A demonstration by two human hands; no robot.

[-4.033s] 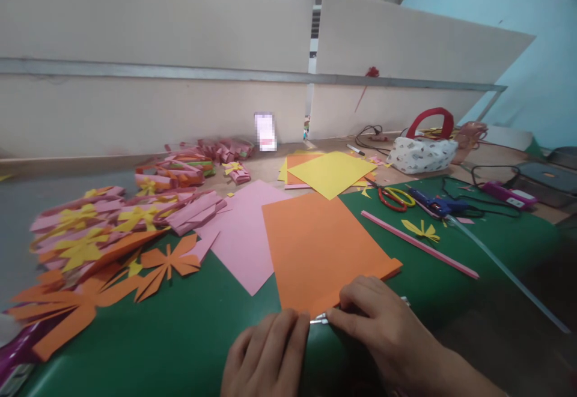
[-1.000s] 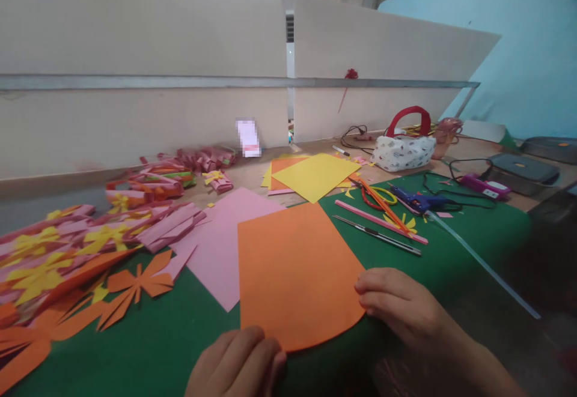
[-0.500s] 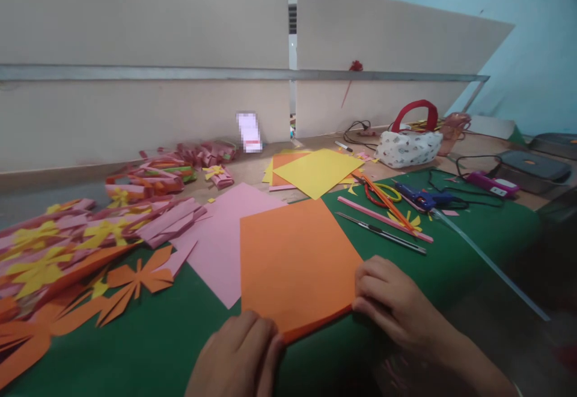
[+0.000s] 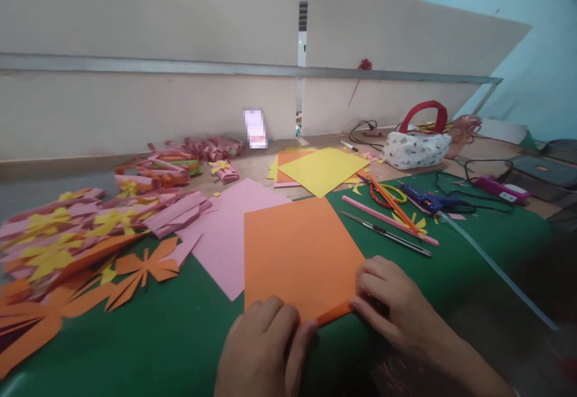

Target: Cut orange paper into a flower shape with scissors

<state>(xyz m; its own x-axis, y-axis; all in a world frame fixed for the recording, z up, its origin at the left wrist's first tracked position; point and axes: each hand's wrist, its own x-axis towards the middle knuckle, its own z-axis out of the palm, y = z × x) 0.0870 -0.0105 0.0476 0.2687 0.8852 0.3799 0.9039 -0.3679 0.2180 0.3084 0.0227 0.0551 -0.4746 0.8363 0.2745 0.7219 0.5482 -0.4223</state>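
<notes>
A square orange sheet of paper [image 4: 302, 259] lies on the green table covering in front of me, its near edge rolled or folded up in a narrow strip. My left hand [image 4: 265, 346] is closed on the near left part of that edge, with the thumb against the strip. On the right corner, my right hand [image 4: 390, 301] pinches the same sheet between thumb and bent fingers. Under the orange sheet's left side sticks out a pink sheet [image 4: 225, 250]. Right of the paper lie a craft knife [image 4: 385, 233] and a thin pink paper stick [image 4: 390, 220].
Cut orange paper flowers [image 4: 146, 268] and pink bundles with yellow flowers [image 4: 112, 223] crowd the left side. Yellow paper [image 4: 322, 172] lies behind. At right are scissors [image 4: 383, 193], a blue glue gun [image 4: 426, 199] with a long glue stick, and a white bag [image 4: 415, 149].
My left hand has slid right along the orange sheet's near edge, toward my right hand. The view has shifted slightly. My right hand keeps its grip on the corner.
</notes>
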